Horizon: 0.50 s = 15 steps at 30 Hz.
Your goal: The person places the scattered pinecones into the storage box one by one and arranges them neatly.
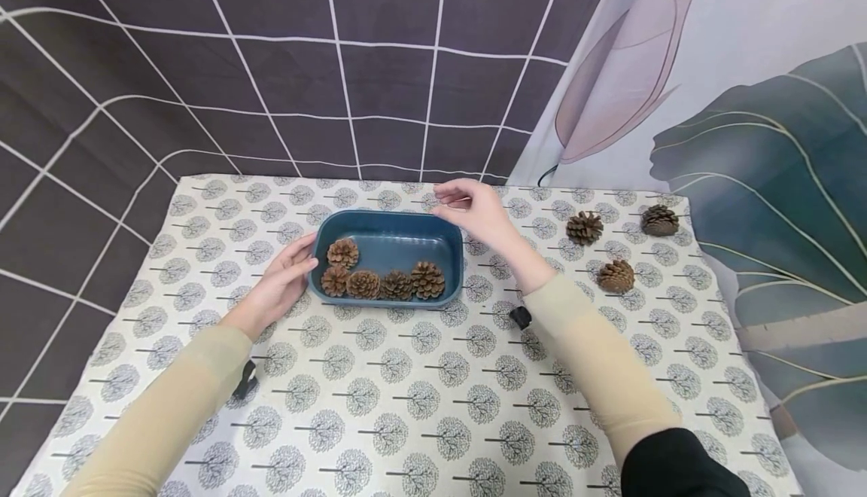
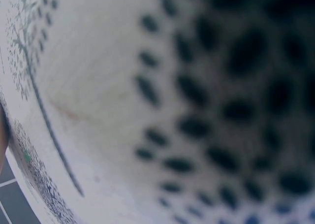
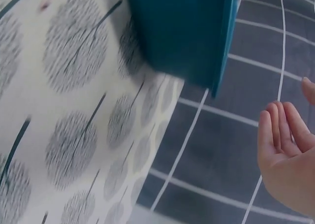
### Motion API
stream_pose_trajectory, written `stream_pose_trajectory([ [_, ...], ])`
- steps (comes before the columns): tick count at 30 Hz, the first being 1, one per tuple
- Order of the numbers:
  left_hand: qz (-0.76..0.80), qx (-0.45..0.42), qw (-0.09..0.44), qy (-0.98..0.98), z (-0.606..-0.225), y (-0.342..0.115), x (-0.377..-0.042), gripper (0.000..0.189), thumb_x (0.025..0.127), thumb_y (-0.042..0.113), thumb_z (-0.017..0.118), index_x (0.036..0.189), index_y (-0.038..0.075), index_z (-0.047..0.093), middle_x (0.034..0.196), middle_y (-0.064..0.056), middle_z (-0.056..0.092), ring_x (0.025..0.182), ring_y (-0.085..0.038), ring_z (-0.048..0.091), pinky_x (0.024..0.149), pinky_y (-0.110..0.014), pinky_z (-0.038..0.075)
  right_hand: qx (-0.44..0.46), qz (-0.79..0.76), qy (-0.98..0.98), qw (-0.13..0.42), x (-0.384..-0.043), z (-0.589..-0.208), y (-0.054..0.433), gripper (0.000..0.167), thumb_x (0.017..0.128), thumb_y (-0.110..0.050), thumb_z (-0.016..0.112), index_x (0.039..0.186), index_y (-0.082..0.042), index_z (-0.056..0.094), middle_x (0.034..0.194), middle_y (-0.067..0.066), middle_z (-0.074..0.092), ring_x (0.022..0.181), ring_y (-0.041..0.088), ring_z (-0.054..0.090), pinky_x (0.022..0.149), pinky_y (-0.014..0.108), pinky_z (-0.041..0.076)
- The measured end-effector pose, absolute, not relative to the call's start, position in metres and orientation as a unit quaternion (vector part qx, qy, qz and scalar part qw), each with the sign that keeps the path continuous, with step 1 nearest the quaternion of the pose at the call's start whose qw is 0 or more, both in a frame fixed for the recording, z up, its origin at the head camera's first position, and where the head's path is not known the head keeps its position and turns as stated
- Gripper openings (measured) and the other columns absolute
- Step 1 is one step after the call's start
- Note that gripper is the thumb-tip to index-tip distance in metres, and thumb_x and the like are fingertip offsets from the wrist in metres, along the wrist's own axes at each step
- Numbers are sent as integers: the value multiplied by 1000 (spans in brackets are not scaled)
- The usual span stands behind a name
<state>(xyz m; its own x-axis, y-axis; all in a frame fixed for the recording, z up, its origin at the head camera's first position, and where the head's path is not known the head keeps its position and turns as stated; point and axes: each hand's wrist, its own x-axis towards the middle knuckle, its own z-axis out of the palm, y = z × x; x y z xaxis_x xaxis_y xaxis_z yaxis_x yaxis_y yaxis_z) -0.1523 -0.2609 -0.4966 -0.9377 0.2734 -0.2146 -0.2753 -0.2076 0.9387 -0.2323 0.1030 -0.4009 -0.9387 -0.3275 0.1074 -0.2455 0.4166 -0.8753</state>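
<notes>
A dark blue plastic tub (image 1: 389, 220) stands on the patterned cloth, with several brown pinecones (image 1: 363, 284) along its near side and left end. At the left end, my left hand (image 1: 281, 282) holds the tub's rim, thumb on the edge and fingers along the outside. My right hand (image 1: 477, 214), fingers gently bent and holding nothing, hovers at the back right corner of the tub. In the right wrist view the same hand (image 3: 290, 155) shows apart from the tub (image 3: 182, 32). Only blurred cloth (image 2: 98, 111) fills most of the left wrist view.
Three more pinecones lie on the right side of the table: one (image 1: 585, 228) nearer the tub, another (image 1: 616, 276) closer to me, a third (image 1: 660, 221) by the far right edge. A dark gridded curtain (image 1: 379, 83) hangs behind the table.
</notes>
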Motion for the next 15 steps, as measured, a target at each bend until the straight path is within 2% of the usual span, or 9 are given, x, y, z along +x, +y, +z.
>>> stream_pose_trajectory([
  [3, 773, 0, 179, 609, -496, -261, -152, 62, 109, 4, 50, 166, 12, 29, 179, -9, 17, 149, -1, 39, 139, -41, 10, -161, -505, 847, 31, -232, -399, 120, 37, 93, -3, 79, 127, 6, 70, 128, 24, 74, 113, 35, 72, 102, 34, 63],
  [10, 774, -1, 177, 608, -498, -261, -153, 56, 109, 4, 51, 162, 19, 39, 178, -5, 23, 140, 6, 46, 139, -42, 11, -117, -493, 862, 23, -231, -400, 168, 38, 95, -6, 78, 130, 5, 69, 130, 25, 72, 115, 35, 70, 98, 19, 61],
  [12, 773, -3, 178, 609, -498, -261, -153, 55, 109, 3, 51, 161, 20, 40, 178, -6, 22, 141, 5, 45, 139, -43, 10, -108, -487, 866, 23, -231, -402, 181, 39, 96, -8, 77, 132, 4, 68, 132, 26, 71, 116, 35, 69, 100, 19, 60],
  [15, 770, -7, 180, 613, -497, -261, -153, 58, 109, 3, 49, 164, 17, 36, 179, -8, 17, 152, -4, 38, 139, -43, 9, -94, -472, 877, 17, -230, -404, 200, 42, 97, -10, 76, 135, 3, 66, 134, 26, 70, 118, 33, 68, 105, 24, 59],
])
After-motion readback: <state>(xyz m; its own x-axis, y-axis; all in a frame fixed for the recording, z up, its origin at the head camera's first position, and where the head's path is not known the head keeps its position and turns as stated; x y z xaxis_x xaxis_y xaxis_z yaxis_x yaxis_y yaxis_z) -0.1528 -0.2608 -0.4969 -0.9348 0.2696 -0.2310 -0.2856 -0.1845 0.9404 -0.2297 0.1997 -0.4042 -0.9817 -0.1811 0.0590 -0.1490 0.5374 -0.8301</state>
